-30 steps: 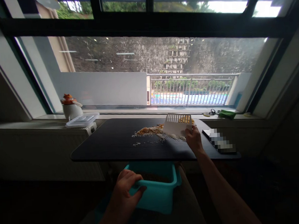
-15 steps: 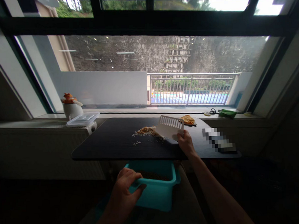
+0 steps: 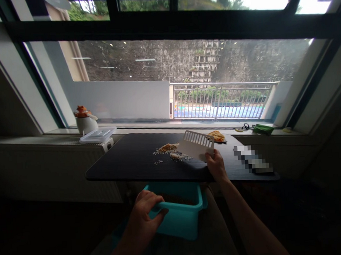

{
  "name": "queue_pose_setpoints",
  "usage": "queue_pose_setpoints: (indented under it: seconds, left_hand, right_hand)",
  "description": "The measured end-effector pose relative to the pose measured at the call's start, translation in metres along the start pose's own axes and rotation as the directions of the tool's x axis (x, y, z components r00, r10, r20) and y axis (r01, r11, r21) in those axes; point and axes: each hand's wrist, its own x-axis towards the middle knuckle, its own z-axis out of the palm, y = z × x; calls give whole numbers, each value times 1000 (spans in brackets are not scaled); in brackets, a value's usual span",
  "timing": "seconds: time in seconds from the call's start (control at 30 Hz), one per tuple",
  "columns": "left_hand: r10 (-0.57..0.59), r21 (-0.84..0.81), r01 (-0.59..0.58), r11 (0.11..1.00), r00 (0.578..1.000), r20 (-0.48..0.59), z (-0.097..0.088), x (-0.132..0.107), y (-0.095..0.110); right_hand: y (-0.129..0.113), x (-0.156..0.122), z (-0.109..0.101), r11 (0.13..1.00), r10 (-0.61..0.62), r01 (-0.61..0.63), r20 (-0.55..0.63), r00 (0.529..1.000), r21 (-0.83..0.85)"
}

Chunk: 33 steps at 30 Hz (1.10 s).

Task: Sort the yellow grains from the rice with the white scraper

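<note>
My right hand (image 3: 216, 165) grips the lower right corner of a flat white slotted scraper (image 3: 193, 146), tilted over the dark table. To its left a heap of tan grains (image 3: 167, 148) lies among scattered white grains (image 3: 158, 162). A small pale lump (image 3: 175, 156) sits near the scraper's lower left edge. My left hand (image 3: 149, 208) is closed on the near left rim of a turquoise tub (image 3: 178, 222), thumb outside. Dark granular material (image 3: 177, 198) shows inside the tub, which is below the table's front edge, apparently on my lap.
The black tabletop (image 3: 118, 164) also bears a folded yellow cloth (image 3: 217, 136) and a blurred-out object (image 3: 252, 159) at right. On the sill are a white pot (image 3: 86, 125), black scissors (image 3: 245, 126) and a green packet (image 3: 262, 129). A clear plastic lid (image 3: 99, 135) rests on the radiator.
The scraper has shifted slightly in my right hand's grip direction, to the right, and the pale lump beside it now shows. My left hand stays on the tub's rim. The whole view has moved slightly.
</note>
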Motion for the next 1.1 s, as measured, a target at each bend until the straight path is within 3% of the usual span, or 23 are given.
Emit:
queue_pose_setpoints:
  seconds: [0.33,0.6,0.77,0.83,0.97,1.1]
  left_hand:
    - [19,-5,-19,1000,1000,-23,1,1,0]
    - [0,5,0,1000,1000,-23,0,0,0]
    - [-8,8,9,1000,1000,-20,0,-3,-2]
    - [-10,9,10,1000,1000,-21,1,-3,-3]
    - [-9,10,9,1000,1000,-22,1,-3,-2]
    - [-6,10,6,1000,1000,-28,0,-2,1]
  right_hand:
    - [-2,-8,-9,999,35,-34,-65,997,18]
    - [-11,-14,-8,997,-72,66,140,988,48]
    - [-11,-14,-10,990,-88,58,244,966,130]
    - [-10,-12,-11,986,-55,23,201,978,162]
    - [-7,-10,-10,989,43,-37,-39,998,141]
    - [-6,-10,-9,996,53,-49,-59,997,77]
